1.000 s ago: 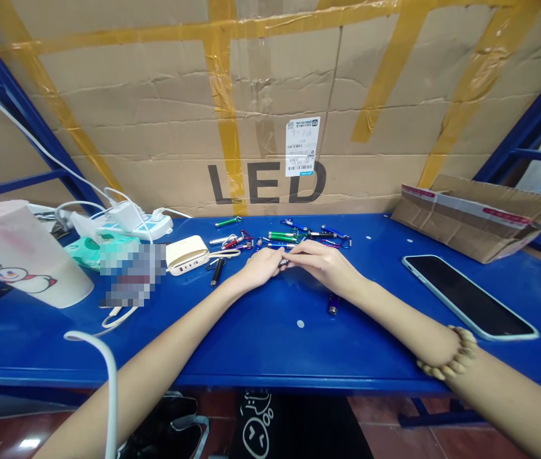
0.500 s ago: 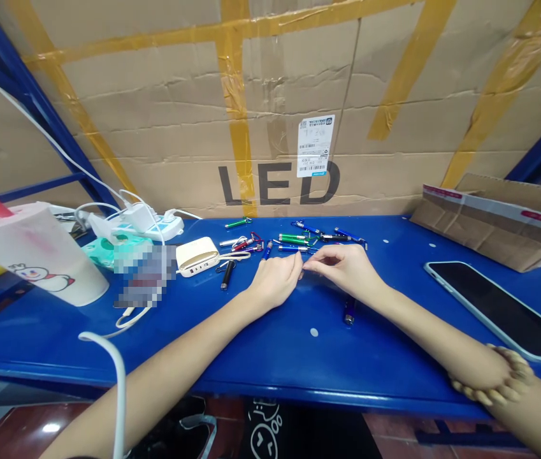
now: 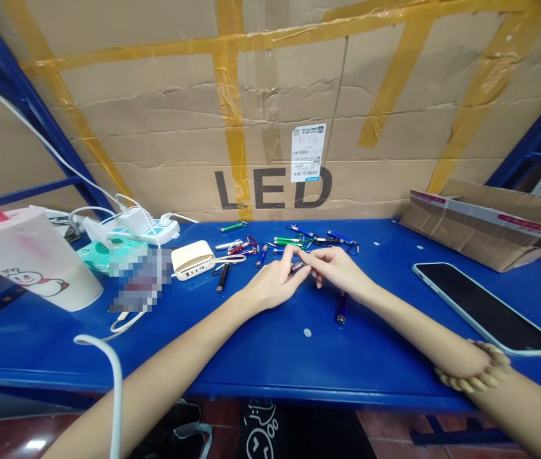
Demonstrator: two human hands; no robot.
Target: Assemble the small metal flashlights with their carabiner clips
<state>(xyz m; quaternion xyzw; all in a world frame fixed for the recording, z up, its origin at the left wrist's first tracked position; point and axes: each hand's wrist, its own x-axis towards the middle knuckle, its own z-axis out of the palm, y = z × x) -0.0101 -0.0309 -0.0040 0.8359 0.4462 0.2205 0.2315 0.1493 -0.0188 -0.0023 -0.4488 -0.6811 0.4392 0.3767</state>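
Grip: both hands are together, the left hand (image 3: 273, 285) and right hand (image 3: 335, 268) pinching a stubby dark metal keychain torch (image 3: 299, 266) between their fingertips. Looks clamped from both ends, as far as I can tell.
Where it is: held just above the glossy blue steel workbench (image 3: 385, 338), right in front of a loose heap of slim metal keychain torches in green, blue, red and black (image 3: 294, 242).
Could go wrong: that torch is tiny and slick, so I reckon one clumsy twist or sweaty fingers could pop it loose. It could then roll into the heap or knock the lone dark blue metal torch (image 3: 341, 308) lying just below the right hand.
Containers: tall frosted plastic cup with a cartoon print (image 3: 31, 261), can't see what's in it. The brown cardboard box (image 3: 485, 226) on the far right shows nothing inside either.
Nearby: black smartphone in a pale blue case (image 3: 485, 307), cream-and-gold power bank (image 3: 192, 260).
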